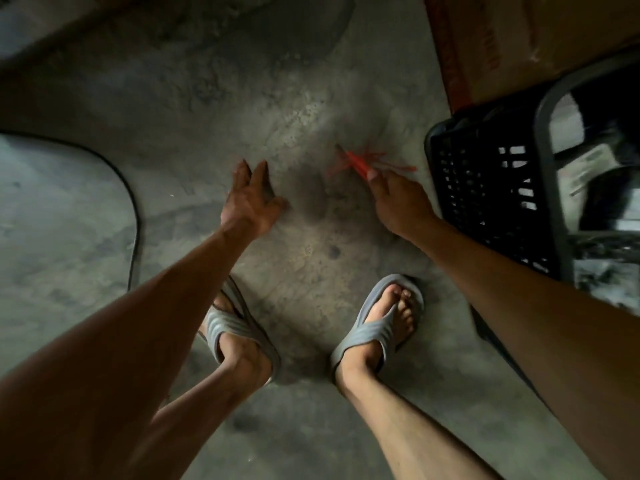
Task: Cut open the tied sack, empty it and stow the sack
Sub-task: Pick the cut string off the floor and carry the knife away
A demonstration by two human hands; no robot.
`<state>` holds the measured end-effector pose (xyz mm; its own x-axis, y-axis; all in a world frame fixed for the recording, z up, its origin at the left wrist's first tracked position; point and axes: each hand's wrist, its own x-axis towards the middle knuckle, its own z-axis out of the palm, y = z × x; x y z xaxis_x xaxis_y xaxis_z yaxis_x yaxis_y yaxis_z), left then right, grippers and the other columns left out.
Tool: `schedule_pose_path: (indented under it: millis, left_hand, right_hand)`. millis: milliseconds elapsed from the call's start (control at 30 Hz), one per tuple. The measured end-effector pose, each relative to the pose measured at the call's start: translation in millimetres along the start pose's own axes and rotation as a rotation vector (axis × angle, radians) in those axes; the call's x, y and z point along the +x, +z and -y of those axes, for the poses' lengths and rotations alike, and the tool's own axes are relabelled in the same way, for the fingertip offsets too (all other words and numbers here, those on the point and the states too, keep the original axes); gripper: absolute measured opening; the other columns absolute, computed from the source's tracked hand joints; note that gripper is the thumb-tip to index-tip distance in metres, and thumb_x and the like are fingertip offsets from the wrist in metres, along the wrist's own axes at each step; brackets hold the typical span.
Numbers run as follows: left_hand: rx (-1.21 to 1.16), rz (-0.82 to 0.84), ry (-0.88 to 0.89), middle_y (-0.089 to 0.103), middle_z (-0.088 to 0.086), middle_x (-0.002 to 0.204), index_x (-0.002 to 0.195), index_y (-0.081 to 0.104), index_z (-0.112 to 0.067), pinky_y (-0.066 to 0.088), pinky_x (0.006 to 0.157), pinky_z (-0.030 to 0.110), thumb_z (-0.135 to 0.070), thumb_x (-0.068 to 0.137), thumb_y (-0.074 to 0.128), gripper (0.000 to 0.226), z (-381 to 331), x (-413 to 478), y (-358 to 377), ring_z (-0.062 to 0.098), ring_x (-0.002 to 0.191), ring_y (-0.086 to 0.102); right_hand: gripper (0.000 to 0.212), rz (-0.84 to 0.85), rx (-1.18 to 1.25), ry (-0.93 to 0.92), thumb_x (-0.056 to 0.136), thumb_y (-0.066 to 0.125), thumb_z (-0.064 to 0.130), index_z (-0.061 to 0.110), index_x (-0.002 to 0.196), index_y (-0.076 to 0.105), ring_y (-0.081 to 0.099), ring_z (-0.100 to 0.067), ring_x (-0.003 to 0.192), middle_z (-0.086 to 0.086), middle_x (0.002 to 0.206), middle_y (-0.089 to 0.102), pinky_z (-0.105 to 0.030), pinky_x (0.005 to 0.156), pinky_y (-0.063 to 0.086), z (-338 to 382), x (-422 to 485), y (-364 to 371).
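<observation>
Concrete floor (294, 98) lies open at centre frame. Black slatted crate (491, 188) crowds the right edge, cardboard box (519, 39) above it. Left hand (251, 202) hovers with fingers spread wide, empty. Right hand (398, 199) pinches a red-handled cutter (356, 161) among red string scraps (391, 162). No sack is visible.

Two bare forearms reach into view from the bottom corners, with no sleeves, watch or jewellery visible on them. The left hand (250, 202) and right hand (398, 199) wear no gloves. Below them are two bare lower legs. Each foot wears a grey rubber sandal, the left sandal (239, 327) and right sandal (377, 327), with a wide ribbed strap across the top and the toes left uncovered.
</observation>
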<state>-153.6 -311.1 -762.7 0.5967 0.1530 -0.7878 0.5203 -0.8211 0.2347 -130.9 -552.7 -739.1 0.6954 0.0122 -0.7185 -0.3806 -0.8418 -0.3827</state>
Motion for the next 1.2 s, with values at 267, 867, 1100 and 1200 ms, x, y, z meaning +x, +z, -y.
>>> schedule_pose_path:
  millis: [267,867,1100,1200]
  left_hand:
    - [0.002,0.056,-0.046,0.009,0.013,0.169,0.159,0.024,-0.014,0.015,0.127,0.04,-0.031,0.101,0.054,0.067,-23,-112,-69,0.031,0.157,0.008]
    - [-0.283,-0.327,0.007,0.01,0.015,0.17,0.158,0.028,-0.013,0.015,0.125,0.038,-0.021,0.095,0.064,0.073,-131,-561,-377,0.03,0.158,0.007]
    - [-0.288,-0.66,0.133,0.02,0.019,0.167,0.154,0.036,-0.008,0.017,0.125,0.038,-0.015,0.09,0.066,0.071,-147,-608,-485,0.034,0.156,0.015]
    - [-0.335,-0.76,0.13,0.018,0.018,0.168,0.154,0.035,-0.01,0.016,0.126,0.037,-0.016,0.091,0.067,0.071,-142,-607,-529,0.033,0.156,0.013]
  right_hand:
    - [0.044,0.185,-0.057,0.161,0.107,0.038,0.027,-0.003,0.118,0.069,0.062,-0.043,0.118,-0.03,0.125,0.066,-0.039,0.092,0.049,43,-102,-76]
    - [0.023,-0.37,0.08,-0.376,0.089,0.07,0.032,0.011,0.099,0.067,0.069,-0.036,0.084,-0.009,0.089,0.069,-0.041,0.069,0.054,261,-486,-376]
    - [0.032,-0.574,0.002,-0.574,0.09,0.066,0.042,0.011,0.095,0.072,0.062,-0.031,0.087,-0.007,0.094,0.055,-0.038,0.075,0.054,373,-504,-435]
    - [0.029,-0.577,0.002,-0.618,0.09,0.069,0.039,0.01,0.094,0.072,0.063,-0.031,0.089,-0.007,0.095,0.056,-0.035,0.073,0.051,424,-499,-452]
